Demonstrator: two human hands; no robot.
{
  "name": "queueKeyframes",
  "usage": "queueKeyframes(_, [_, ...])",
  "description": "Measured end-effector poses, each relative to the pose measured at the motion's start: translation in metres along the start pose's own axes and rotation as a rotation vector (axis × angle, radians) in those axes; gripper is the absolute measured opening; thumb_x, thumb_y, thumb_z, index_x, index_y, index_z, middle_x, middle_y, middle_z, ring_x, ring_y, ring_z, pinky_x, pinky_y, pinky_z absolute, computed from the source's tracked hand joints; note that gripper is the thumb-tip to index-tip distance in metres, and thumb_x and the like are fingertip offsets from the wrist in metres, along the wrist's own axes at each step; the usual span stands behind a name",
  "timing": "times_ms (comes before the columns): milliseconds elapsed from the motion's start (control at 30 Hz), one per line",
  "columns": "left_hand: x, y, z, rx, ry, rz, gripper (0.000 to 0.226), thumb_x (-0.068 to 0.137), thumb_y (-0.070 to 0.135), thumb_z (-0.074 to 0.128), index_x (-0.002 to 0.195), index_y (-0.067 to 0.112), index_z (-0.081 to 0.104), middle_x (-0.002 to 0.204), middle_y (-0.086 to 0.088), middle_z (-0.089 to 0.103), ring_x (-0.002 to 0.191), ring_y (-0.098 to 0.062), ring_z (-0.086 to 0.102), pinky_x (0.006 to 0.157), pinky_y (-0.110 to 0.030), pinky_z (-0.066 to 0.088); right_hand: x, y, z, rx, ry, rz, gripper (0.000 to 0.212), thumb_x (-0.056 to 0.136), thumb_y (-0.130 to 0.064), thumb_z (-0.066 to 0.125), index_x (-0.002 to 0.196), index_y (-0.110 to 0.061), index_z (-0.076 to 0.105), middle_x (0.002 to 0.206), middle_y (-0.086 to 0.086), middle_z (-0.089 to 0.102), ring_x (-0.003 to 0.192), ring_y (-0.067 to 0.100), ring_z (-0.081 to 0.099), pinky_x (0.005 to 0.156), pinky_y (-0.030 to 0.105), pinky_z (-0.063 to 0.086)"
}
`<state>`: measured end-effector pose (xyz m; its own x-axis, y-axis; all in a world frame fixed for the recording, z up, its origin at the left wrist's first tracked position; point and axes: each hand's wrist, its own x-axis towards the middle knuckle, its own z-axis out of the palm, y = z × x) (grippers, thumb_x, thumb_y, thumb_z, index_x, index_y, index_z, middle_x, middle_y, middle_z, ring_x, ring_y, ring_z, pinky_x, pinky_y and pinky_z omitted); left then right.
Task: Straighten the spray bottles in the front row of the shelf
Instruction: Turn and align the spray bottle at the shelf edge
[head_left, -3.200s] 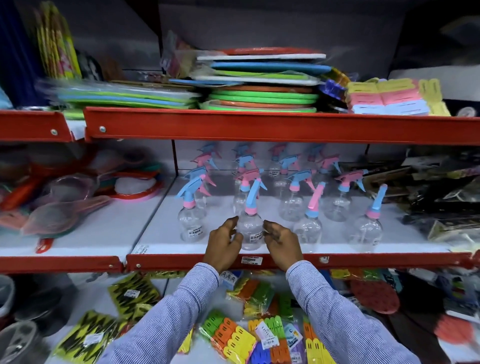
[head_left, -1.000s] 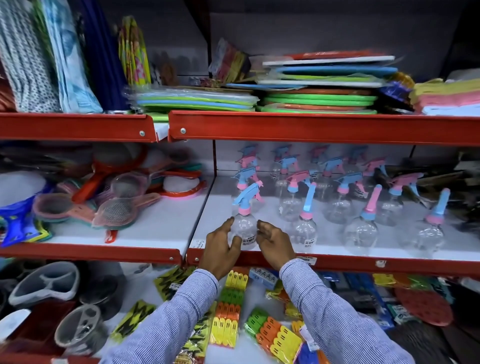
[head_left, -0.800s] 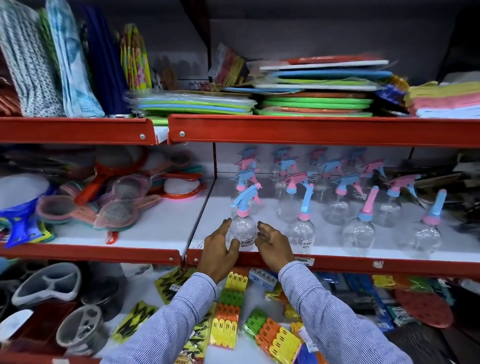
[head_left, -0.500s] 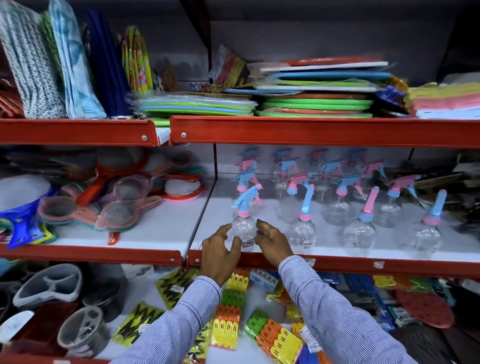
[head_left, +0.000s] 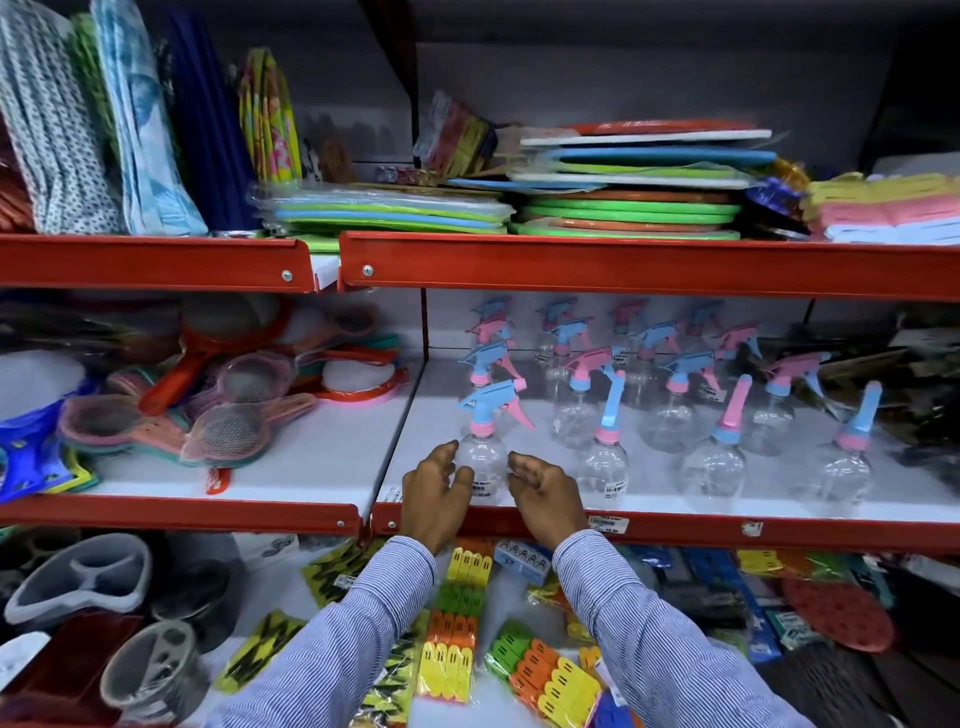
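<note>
Both hands have eased off since half a second ago. Left hand (head_left: 435, 493) and right hand (head_left: 545, 491) flank the leftmost spray bottle (head_left: 484, 457), grip open, fingers loose. Bottle upright at front left of the shelf (head_left: 675, 512); three more bottles (head_left: 714, 457) stand rightward.
</note>
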<state>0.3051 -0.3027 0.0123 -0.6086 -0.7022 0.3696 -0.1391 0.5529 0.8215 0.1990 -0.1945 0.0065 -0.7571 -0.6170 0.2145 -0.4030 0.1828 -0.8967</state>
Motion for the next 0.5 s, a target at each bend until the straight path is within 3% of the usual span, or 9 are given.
queueKeyframes(400, [-0.0021, -0.0017, -0.0039, -0.025, -0.03, 0.008, 0.034, 0.088, 0.014, 0.053, 0.12, 0.017, 0.064, 0.108, -0.002, 0.075, 0.095, -0.021, 0.068, 0.092, -0.033, 0.053, -0.0025, -0.0008, 0.0011, 0.009, 0.022, 0.003, 0.04, 0.087, -0.01, 0.057, 0.127, -0.008, 0.056, 0.127, 0.008, 0.062, 0.112, 0.011, 0.059, 0.1, 0.023, 0.042])
queueKeyframes(500, [-0.0021, -0.0035, -0.004, -0.02, -0.028, -0.013, 0.038, 0.09, 0.017, 0.054, 0.127, 0.016, 0.061, 0.117, -0.006, 0.072, 0.106, -0.024, 0.066, 0.096, -0.033, 0.051, -0.0033, 0.0, 0.0007, 0.009, 0.033, 0.004, 0.041, 0.087, -0.01, 0.057, 0.128, -0.007, 0.055, 0.129, 0.008, 0.061, 0.113, 0.013, 0.059, 0.101, 0.025, 0.043])
